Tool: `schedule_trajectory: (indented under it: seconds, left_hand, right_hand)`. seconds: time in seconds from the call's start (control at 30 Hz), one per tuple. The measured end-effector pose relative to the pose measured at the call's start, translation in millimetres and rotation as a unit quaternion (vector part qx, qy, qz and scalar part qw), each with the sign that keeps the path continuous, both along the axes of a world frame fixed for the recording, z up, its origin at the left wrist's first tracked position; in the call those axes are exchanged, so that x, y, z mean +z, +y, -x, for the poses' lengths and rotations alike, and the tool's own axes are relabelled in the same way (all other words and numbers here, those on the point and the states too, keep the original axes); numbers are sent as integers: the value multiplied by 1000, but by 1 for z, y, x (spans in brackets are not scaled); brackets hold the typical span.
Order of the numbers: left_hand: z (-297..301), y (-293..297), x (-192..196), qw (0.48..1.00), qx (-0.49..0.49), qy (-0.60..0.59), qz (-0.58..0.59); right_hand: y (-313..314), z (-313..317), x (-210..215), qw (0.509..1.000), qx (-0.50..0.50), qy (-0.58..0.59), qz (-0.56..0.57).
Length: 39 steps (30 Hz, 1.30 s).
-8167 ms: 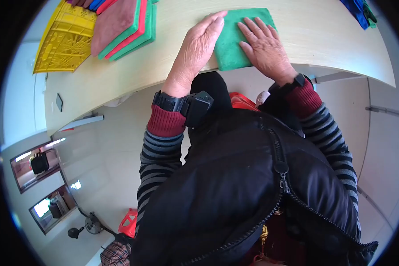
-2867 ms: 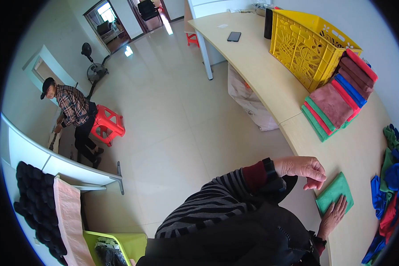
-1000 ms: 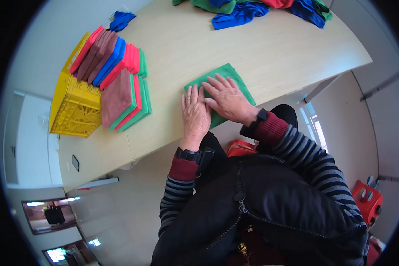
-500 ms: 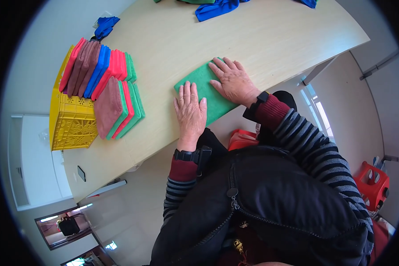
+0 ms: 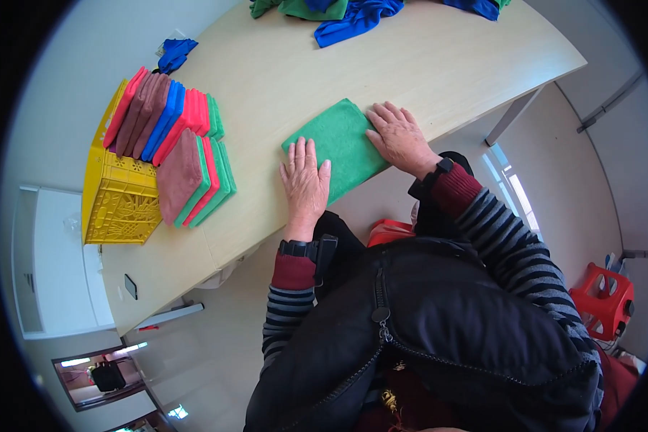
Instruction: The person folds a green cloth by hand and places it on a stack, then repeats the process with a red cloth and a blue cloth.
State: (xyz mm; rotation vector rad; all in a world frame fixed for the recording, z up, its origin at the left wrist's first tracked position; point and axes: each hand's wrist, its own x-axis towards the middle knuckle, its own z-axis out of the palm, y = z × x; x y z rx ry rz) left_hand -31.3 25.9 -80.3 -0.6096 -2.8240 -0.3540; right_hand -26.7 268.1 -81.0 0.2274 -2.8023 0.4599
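A folded green cloth (image 5: 342,140) lies flat at the near edge of the table, one corner pointing away from me. My left hand (image 5: 306,180) rests on its left side, fingers stretched out and lying flat. Along the cloth's right edge sits my right hand (image 5: 402,138), fingers extended and slightly spread, its thumb at the cloth. Neither hand grips anything. To the left, folded cloths in red, brown, blue and green stand on edge in a yellow plastic basket (image 5: 122,205). A second group of folded cloths (image 5: 194,180) in brown, green and red leans beside it on the table.
Loose blue cloths (image 5: 356,23) and a green cloth (image 5: 306,9) lie crumpled at the table's far edge. A phone (image 5: 131,286) rests near the table's left end. Red plastic stools stand on the floor, one (image 5: 603,301) at the right.
My right hand has slid right, from the top of the green cloth to its right edge, uncovering more of it. The left hand stays nearly in place. The view has shifted slightly.
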Motion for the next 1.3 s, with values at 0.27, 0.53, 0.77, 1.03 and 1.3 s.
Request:
schedule_trajectory:
  seconds: [0.27,0.53,0.77,1.03,1.3]
  left_hand:
    - [-4,-5,2,1000,7,-5,-4]
    - [-8,1,-1,1000,12,-14,20]
    - [-8,2,0,999,18,-16,25]
    - [-12,-1,-2,999,17,-11,33]
    - [-3,-11,1,999,-11,-32,31]
  right_hand:
    - [-66,-7,26,991,110,49,51]
    - [-65,-3,11,990,143,8,9]
    - [-61,2,10,993,119,9,-6]
    - [-59,-6,10,996,88,13,-10]
    - [-7,-21,1,998,17,19,58]
